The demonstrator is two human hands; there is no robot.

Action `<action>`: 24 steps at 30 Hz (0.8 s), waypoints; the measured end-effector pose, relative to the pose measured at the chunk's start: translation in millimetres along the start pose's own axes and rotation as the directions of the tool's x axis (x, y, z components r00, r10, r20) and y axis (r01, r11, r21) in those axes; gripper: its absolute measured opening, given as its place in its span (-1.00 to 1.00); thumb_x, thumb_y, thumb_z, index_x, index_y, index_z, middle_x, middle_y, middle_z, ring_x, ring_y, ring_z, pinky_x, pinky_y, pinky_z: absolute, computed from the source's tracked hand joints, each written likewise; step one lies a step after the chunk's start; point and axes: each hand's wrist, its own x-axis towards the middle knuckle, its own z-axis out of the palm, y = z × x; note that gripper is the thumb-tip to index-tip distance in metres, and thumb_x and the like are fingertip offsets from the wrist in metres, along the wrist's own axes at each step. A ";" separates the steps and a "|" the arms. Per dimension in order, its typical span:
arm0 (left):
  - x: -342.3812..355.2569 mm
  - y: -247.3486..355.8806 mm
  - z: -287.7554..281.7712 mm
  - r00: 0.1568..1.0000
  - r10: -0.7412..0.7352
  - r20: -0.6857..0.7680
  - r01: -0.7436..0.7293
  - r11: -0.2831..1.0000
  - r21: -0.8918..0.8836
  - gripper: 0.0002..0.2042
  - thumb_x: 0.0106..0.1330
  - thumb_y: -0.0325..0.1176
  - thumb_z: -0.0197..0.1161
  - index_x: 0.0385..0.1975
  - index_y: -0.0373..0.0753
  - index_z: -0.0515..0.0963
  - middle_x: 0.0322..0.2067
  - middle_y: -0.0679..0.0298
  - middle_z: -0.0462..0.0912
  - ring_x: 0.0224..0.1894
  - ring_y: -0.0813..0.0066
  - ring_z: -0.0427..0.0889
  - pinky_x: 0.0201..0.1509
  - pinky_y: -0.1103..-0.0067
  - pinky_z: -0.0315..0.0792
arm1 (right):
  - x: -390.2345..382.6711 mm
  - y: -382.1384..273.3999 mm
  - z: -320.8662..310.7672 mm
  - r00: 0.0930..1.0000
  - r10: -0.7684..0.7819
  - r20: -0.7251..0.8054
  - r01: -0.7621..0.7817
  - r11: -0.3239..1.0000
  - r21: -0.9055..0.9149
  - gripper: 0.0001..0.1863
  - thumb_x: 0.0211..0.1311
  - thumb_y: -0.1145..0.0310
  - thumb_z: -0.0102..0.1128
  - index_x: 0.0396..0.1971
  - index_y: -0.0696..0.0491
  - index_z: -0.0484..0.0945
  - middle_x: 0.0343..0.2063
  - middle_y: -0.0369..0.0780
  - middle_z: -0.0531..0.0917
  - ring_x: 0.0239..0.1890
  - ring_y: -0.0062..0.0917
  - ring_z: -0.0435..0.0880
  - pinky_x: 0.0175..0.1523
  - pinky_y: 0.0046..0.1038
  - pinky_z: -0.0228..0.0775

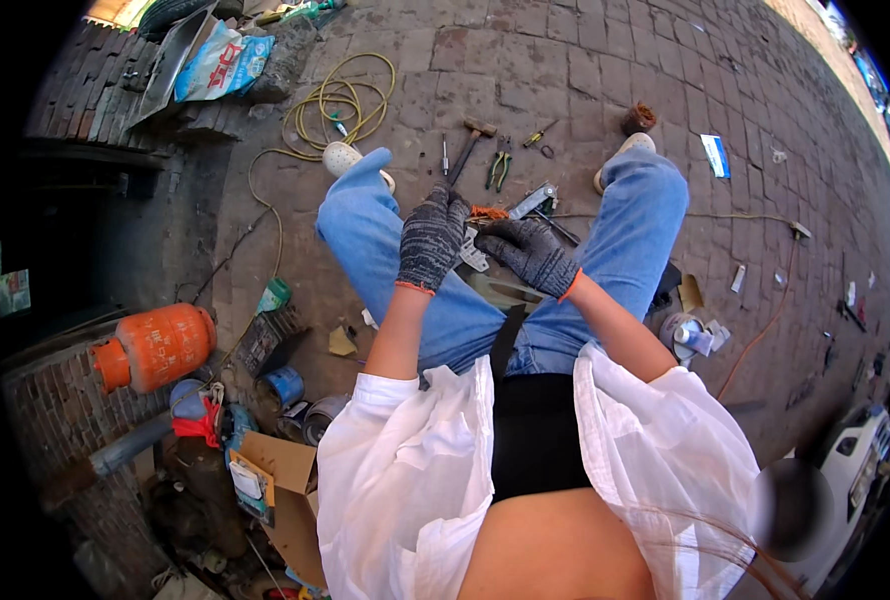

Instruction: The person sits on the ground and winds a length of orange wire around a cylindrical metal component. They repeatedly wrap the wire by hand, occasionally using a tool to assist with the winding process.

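Note:
Both my hands wear dark grey knit gloves with orange cuffs and meet between my knees. My left hand (433,240) is closed, fingers together and pointing away from me; what it holds is hidden. My right hand (533,252) has its fingers bent inward toward the left, closed on something too small to make out. A pale metal plate with holes (474,253) shows between the hands. Just beyond them lie an orange wire bundle (488,212) and a grey-handled tool (533,202). A hammer (480,128) lies farther out, its handle toward my left fingertips.
On the brick ground lie pliers (501,165), a screwdriver (445,158) and a small yellow-handled tool (540,133). A coiled yellow hose (350,100) is at the far left. An orange gas cylinder (160,348) and a cardboard box (280,470) stand to my left; a can (677,330) to my right.

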 end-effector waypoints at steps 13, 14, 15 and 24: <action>-5.7 18.5 -26.8 0.971 0.028 0.239 -0.082 0.972 0.219 -0.84 0.24 -0.37 0.13 -0.31 -0.33 0.47 -0.58 0.16 0.54 -0.51 0.40 0.55 -0.41 0.48 0.42 | 12.9 3.9 -34.1 0.991 0.132 0.028 -0.131 0.890 0.436 -0.70 0.19 0.26 0.14 -0.20 0.18 0.52 -0.33 -0.21 0.62 -0.29 -0.58 0.56 -0.11 -0.51 0.40; -0.9 15.8 -22.1 0.989 -0.014 0.148 0.006 0.999 0.053 -0.86 0.24 -0.38 0.13 -0.31 -0.32 0.47 -0.58 0.17 0.55 -0.51 0.39 0.55 -0.41 0.46 0.42 | 8.0 -8.5 -27.5 0.996 0.055 0.072 -0.078 0.932 0.354 -0.70 0.19 0.26 0.14 -0.21 0.18 0.53 -0.33 -0.20 0.62 -0.29 -0.56 0.57 -0.11 -0.51 0.40; 3.4 13.4 -18.5 0.995 -0.071 0.065 0.079 0.989 -0.122 -0.87 0.24 -0.39 0.12 -0.32 -0.32 0.47 -0.57 0.18 0.55 -0.51 0.37 0.55 -0.41 0.45 0.42 | 0.9 -12.6 -16.2 0.998 -0.050 0.046 0.044 0.991 0.129 -0.70 0.19 0.26 0.14 -0.22 0.18 0.54 -0.30 -0.18 0.63 -0.28 -0.52 0.58 -0.09 -0.48 0.40; 0.1 36.8 -40.3 0.733 -0.144 0.664 0.518 0.752 -0.409 -0.84 0.24 -0.32 0.15 -0.28 -0.25 0.50 -0.54 0.23 0.58 -0.62 0.36 0.52 -0.54 0.46 0.39 | 13.5 30.8 -44.5 0.974 0.226 -0.011 -0.202 0.892 0.404 -0.67 0.18 0.22 0.12 -0.22 0.20 0.53 -0.37 -0.16 0.64 -0.37 -0.45 0.60 -0.19 -0.44 0.43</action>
